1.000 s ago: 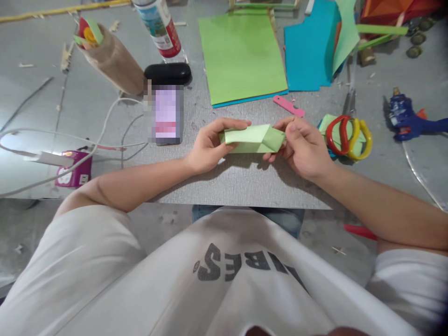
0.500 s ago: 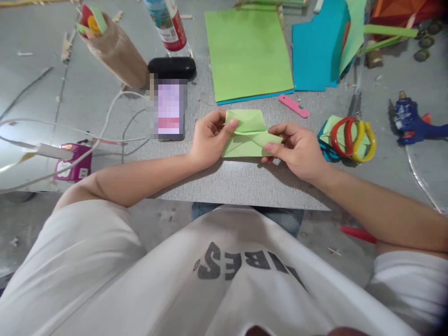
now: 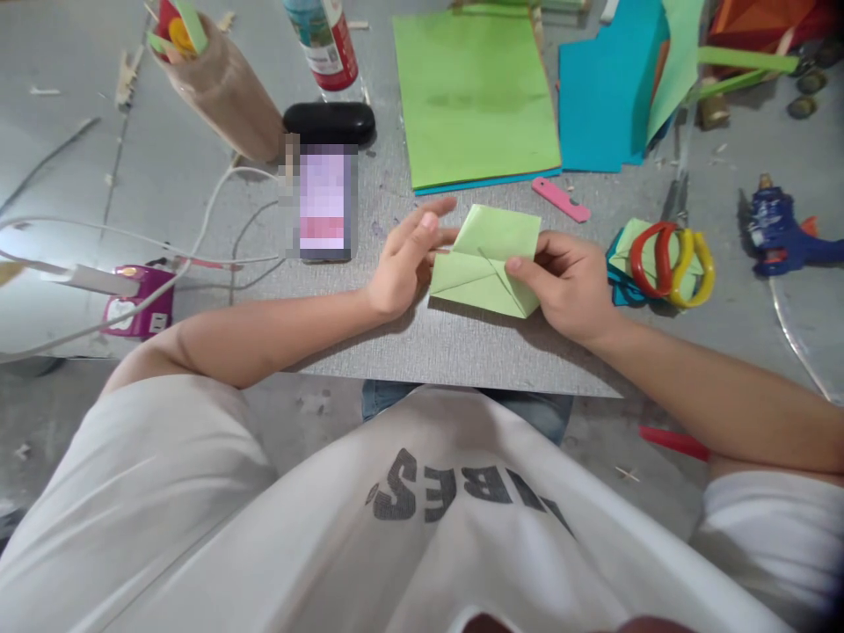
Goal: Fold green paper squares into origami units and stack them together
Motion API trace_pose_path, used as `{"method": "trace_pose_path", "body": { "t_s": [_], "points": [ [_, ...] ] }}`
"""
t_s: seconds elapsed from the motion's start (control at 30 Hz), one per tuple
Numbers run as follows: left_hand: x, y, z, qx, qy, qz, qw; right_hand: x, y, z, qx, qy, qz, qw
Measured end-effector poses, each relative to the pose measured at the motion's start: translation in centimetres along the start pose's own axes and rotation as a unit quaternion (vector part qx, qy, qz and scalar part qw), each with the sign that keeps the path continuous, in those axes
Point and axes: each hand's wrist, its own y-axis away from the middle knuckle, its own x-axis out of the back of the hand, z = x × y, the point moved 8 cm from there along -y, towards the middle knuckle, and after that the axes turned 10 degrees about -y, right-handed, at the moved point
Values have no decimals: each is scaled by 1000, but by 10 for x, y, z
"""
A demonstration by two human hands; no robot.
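Note:
A folded light green paper (image 3: pixel 488 272) with crossing creases is held just above the table near its front edge. My right hand (image 3: pixel 571 281) pinches its right side, thumb on top and fingers behind. My left hand (image 3: pixel 415 255) is at the paper's left edge with its fingers apart; the fingertips lie close to the paper, and no grip on it shows. Behind the paper lies a stack of green sheets (image 3: pixel 478 97). A pink cutter (image 3: pixel 560 200) rests between that stack and my right hand.
Red and yellow scissors (image 3: pixel 673 264) lie on small folded papers, right of my right hand. Farther right is a blue glue gun (image 3: pixel 782 229). A phone (image 3: pixel 323 202), black case (image 3: pixel 330 124), bottle (image 3: pixel 323 44), brown holder (image 3: pixel 224 92) and white cables stand or lie left. Blue sheets (image 3: pixel 600 105) lie behind.
My left hand has let go of the paper and its fingers have spread. The paper has shifted right and turned slightly in my right hand, its upper flap now standing more open.

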Motion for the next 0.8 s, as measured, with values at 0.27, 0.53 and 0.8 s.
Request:
{"method": "trace_pose_path", "body": {
  "t_s": [0.27,0.53,0.8],
  "points": [
    [-13,0,4,-45,-172,-92,980,-12,6,-10,-9,31,-30,999],
    [-5,-6,2,-68,-162,-54,983,-8,6,-12,-13,13,-12,1000],
    [8,-4,3,-131,-153,10,980,16,0,-12,57,44,66,995]
  ]
}}
